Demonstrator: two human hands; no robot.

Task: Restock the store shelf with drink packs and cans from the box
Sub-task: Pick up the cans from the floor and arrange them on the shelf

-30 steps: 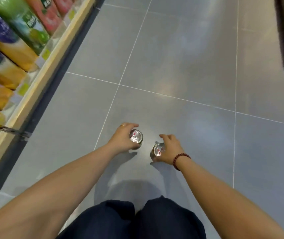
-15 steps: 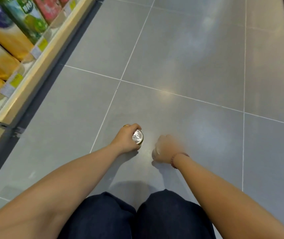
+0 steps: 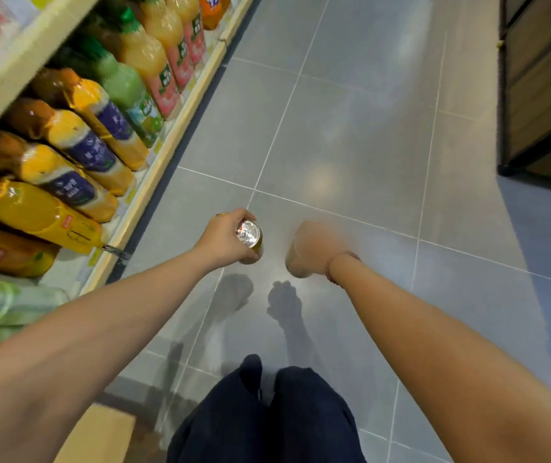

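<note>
Juice bottles [image 3: 77,142] crowd the shelf [image 3: 154,168]; right hand [image 3: 311,248] blurred.

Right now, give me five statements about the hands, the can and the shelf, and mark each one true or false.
1. The left hand grips a can with a silver top. True.
2. The can stands on the floor. False: it is held up in the air, and the hands' shadows fall on the grey tiles below.
3. The shelf of juice bottles is on the person's left. True.
4. The right hand is sharp and clearly empty. False: it is motion-blurred, so what it holds cannot be told.
5. A beaded bracelet sits on the left wrist. False: it is on the right wrist.
</note>
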